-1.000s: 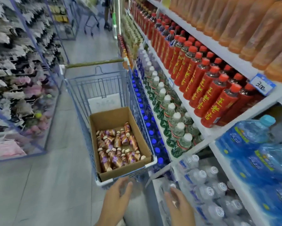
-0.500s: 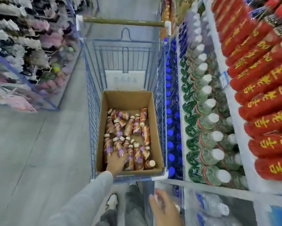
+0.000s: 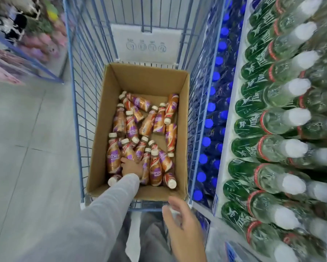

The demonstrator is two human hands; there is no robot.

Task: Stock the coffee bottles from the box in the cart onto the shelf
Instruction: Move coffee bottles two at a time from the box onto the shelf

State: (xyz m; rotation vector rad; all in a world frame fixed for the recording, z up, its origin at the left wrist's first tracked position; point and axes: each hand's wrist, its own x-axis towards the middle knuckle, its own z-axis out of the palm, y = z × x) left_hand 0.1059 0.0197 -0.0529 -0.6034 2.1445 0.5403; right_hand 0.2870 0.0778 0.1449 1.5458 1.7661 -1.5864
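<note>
A cardboard box (image 3: pixel 147 73) stands open inside the blue wire cart (image 3: pixel 79 110). Several brown-and-purple coffee bottles (image 3: pixel 130 125) with cream caps lie jumbled on its floor, most toward the near end. My left hand (image 3: pixel 131 167), in a grey sleeve, reaches into the near left part of the box. Its thumb and fingers curl around one bottle lying there. My right hand (image 3: pixel 183 229) hovers below the cart's near edge, fingers spread and holding nothing.
Right of the cart, shelves hold rows of green-labelled water bottles (image 3: pixel 272 120) and, lower down, blue-capped bottles (image 3: pixel 209 123). A white sign (image 3: pixel 147 44) hangs on the cart's far wall. A rack of pink soft goods (image 3: pixel 36 46) lines the aisle's left.
My view has tipped down and moved closer over the cart. My left hand went from outside the cart into the box onto a bottle. The right hand rose toward the cart's near edge.
</note>
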